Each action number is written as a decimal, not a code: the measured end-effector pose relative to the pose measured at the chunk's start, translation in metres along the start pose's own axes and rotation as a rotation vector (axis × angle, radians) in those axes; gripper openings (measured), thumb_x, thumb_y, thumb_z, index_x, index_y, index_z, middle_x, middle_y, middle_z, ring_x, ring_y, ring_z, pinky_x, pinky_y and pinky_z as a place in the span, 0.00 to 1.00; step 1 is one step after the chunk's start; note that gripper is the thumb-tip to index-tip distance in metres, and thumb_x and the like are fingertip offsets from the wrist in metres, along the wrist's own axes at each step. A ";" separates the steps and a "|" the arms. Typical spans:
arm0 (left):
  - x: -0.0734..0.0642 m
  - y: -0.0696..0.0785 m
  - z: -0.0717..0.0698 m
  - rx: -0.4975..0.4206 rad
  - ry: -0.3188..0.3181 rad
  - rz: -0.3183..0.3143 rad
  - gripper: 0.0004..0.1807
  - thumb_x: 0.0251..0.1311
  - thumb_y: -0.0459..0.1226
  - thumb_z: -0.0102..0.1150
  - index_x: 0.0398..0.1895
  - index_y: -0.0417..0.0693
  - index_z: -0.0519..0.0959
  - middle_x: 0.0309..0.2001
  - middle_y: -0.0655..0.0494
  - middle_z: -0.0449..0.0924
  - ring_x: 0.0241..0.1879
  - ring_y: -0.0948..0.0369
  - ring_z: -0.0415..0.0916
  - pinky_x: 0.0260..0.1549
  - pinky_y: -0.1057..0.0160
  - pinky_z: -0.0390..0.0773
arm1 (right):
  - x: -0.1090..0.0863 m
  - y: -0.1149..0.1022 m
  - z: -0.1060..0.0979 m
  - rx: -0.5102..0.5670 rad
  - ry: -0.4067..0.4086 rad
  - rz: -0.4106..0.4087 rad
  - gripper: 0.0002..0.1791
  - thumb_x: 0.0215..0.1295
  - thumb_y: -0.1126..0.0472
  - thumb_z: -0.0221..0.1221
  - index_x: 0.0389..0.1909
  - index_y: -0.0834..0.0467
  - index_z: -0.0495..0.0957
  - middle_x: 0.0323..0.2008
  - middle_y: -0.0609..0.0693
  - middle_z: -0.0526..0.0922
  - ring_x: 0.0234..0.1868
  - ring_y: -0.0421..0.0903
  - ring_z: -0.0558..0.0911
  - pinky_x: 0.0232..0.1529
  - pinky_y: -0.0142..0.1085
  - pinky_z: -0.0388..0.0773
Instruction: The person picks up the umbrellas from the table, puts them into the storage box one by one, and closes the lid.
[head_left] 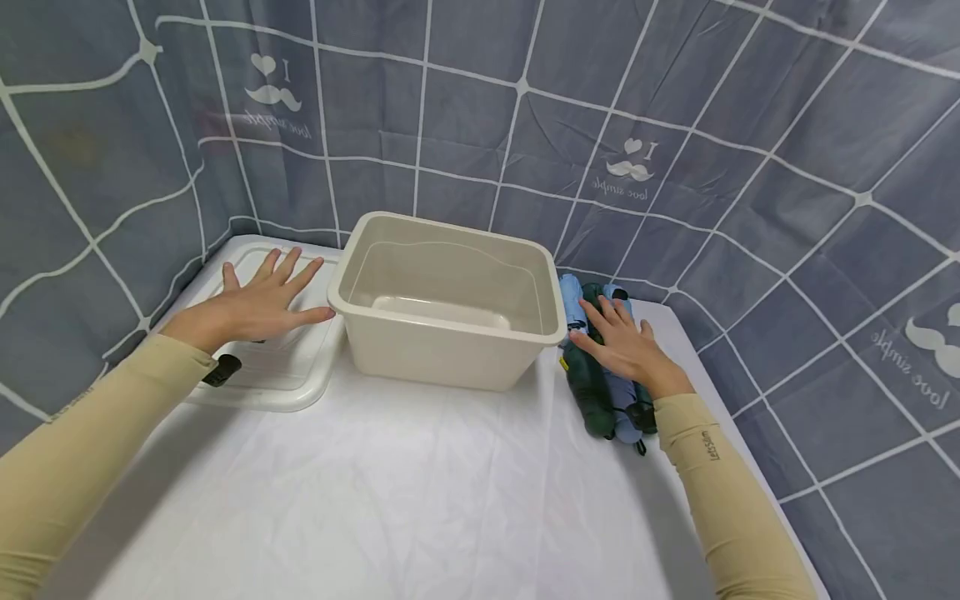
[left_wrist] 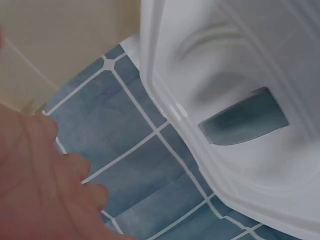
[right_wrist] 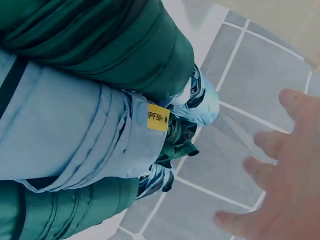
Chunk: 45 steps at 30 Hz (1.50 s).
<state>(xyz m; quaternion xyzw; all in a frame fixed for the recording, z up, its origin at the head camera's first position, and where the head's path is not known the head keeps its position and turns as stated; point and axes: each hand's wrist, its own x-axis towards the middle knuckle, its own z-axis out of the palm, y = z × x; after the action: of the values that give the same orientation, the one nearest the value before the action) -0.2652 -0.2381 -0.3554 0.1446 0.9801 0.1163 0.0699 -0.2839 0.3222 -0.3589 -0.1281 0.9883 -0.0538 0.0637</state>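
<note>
Though slanted, umbrellas lengthwise toward the curtain.

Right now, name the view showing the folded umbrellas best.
The right wrist view: it shows the folded umbrellas close up, yellow label included. The head view has them smaller, partly behind the right hand; the left wrist view, none.
</note>
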 end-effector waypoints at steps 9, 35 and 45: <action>0.013 0.010 -0.016 -0.256 0.214 0.038 0.31 0.76 0.45 0.43 0.76 0.36 0.60 0.71 0.30 0.64 0.70 0.33 0.60 0.65 0.33 0.60 | 0.000 0.003 -0.013 0.097 0.096 0.003 0.42 0.73 0.32 0.48 0.80 0.48 0.54 0.66 0.64 0.75 0.61 0.64 0.78 0.52 0.63 0.76; 0.054 0.046 -0.028 -0.443 0.267 -0.023 0.39 0.74 0.59 0.42 0.80 0.50 0.54 0.67 0.38 0.72 0.64 0.42 0.71 0.62 0.38 0.68 | 0.005 0.005 0.007 0.170 0.093 0.010 0.46 0.72 0.31 0.47 0.81 0.51 0.47 0.69 0.61 0.71 0.60 0.61 0.79 0.52 0.60 0.78; 0.062 0.048 -0.032 -0.311 0.209 -0.025 0.38 0.74 0.56 0.41 0.82 0.52 0.51 0.71 0.38 0.68 0.71 0.37 0.61 0.63 0.32 0.62 | 0.005 0.006 0.006 0.191 0.094 0.003 0.47 0.71 0.29 0.46 0.82 0.50 0.48 0.70 0.60 0.70 0.62 0.61 0.78 0.54 0.60 0.77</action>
<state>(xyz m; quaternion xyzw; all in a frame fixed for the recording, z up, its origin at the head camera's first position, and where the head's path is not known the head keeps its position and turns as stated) -0.3167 -0.1813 -0.3195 0.1072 0.9540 0.2797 -0.0093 -0.2893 0.3266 -0.3661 -0.1173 0.9807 -0.1538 0.0294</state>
